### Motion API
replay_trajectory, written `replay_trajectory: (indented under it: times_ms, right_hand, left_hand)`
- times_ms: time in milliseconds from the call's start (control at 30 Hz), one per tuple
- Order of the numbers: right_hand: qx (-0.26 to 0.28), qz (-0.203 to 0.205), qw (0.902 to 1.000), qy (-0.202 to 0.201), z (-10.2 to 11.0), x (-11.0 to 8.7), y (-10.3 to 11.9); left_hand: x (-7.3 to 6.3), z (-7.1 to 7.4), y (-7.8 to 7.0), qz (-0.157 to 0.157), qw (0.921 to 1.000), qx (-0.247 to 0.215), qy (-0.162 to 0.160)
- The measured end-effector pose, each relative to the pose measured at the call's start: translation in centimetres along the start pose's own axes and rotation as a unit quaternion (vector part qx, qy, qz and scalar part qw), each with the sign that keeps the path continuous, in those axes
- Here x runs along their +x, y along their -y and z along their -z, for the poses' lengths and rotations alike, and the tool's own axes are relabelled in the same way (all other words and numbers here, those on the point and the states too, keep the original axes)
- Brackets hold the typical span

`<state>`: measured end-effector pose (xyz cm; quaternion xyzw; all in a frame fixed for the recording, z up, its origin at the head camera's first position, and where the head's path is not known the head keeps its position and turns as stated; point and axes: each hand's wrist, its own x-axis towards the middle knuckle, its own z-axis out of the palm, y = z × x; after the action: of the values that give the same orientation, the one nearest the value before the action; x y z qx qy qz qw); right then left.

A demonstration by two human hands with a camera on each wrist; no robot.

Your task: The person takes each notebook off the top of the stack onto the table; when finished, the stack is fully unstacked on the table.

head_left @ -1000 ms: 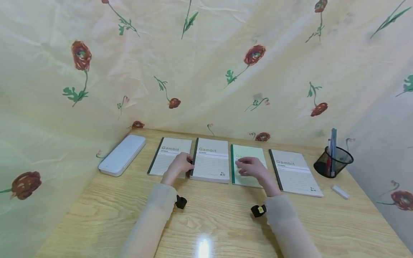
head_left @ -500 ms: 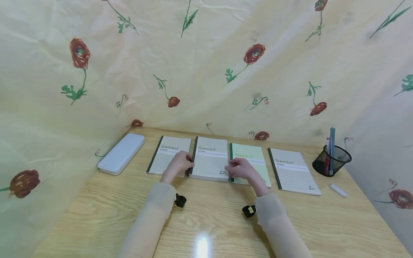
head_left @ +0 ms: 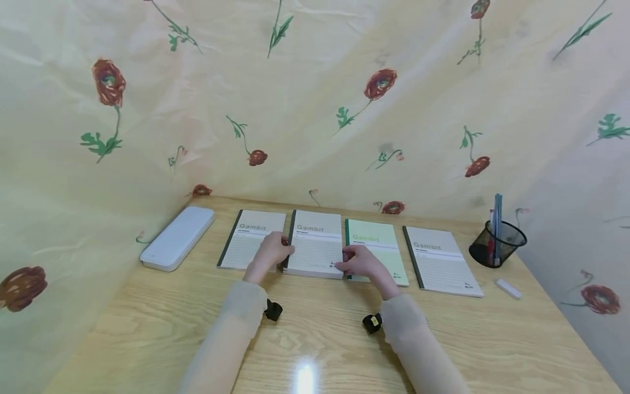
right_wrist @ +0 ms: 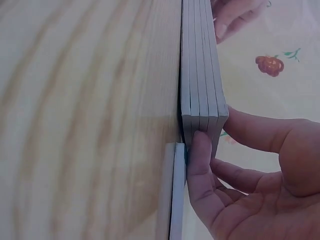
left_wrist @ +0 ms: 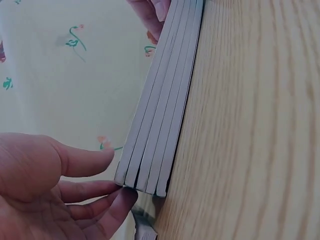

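Observation:
A stack of several white Gambit notebooks with black spines lies in the middle of the row on the wooden table. My left hand holds its spine side, fingertips at the lower corner and thumb by the top cover in the left wrist view. On the opposite side, my right hand grips the stack, thumb at the top cover's edge and a finger against the page edges. Beneath the right hand is a pale green notebook with a green spine. Another white notebook lies partly behind my left hand.
Farther right lies one more white notebook. A black mesh pen holder with pens leans near the right wall, a small white eraser-like block before it. A white case lies at left. Flowered cloth hangs behind the table.
My right hand has moved left from over the green notebook to the stack's right edge and taken hold there. The left hand stays at the spine. The head view has shifted slightly.

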<state>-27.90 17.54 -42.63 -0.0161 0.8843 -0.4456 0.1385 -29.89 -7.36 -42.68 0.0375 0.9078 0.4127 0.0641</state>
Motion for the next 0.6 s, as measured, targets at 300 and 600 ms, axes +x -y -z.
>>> replay_trajectory:
  times_ms: [300,600]
  right_hand:
    - [-0.006,0.001,1.0,0.0,0.1,-0.1,-0.1]
    - [-0.011,-0.005,0.9999,-0.004,0.1,0.0,-0.1]
  left_hand:
    - [1.4,-0.6,-0.4,-0.011,0.9996,0.015,-0.019]
    - [3.0,-0.9,-1.3,0.022,0.9977,0.045,-0.046]
